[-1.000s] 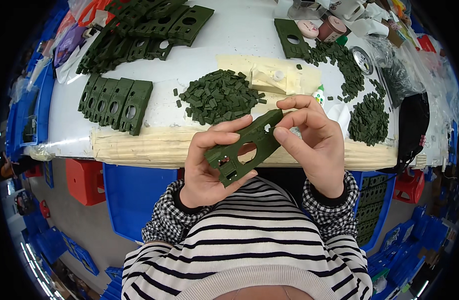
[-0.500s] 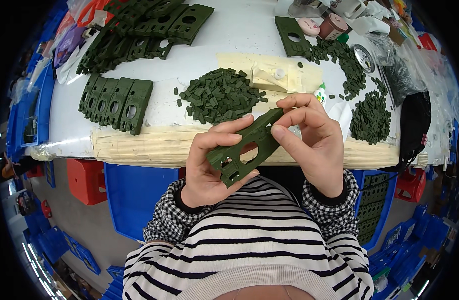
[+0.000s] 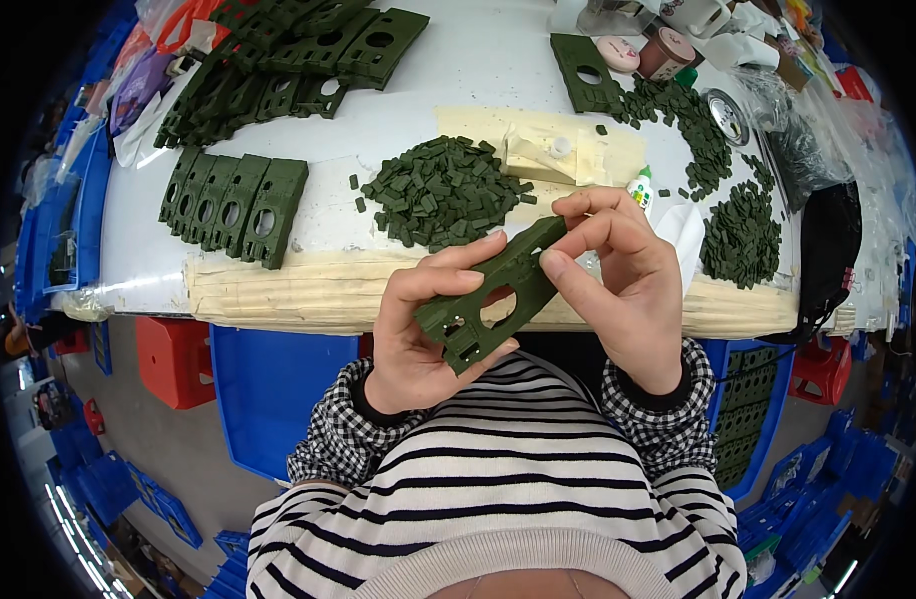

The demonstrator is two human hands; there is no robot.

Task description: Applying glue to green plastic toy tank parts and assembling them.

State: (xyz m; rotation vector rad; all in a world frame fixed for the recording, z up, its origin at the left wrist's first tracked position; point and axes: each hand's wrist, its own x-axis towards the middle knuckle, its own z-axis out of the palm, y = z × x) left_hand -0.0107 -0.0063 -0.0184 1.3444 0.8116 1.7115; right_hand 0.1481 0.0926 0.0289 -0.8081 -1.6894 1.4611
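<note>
A dark green plastic model hull part (image 3: 525,272) with a large round hole is tilted in front of me, above the table's near edge. My left hand (image 3: 406,324) is closed round its lower left end, fingers along the far side and thumb on the near side. At the upper right end, my right hand (image 3: 630,285) pinches the part's edge between thumb and fingers. Whether a small piece sits under those fingertips is hidden. Just beyond my hands lies a heap of small dark green plastic pieces (image 3: 443,190).
A row of similar hull parts (image 3: 233,210) lies at left, with a larger pile (image 3: 318,55) behind. More small pieces (image 3: 742,235) lie at right near a glue bottle (image 3: 640,187). A taped block (image 3: 553,155) stands mid-table. Blue bins (image 3: 263,399) sit below the edge.
</note>
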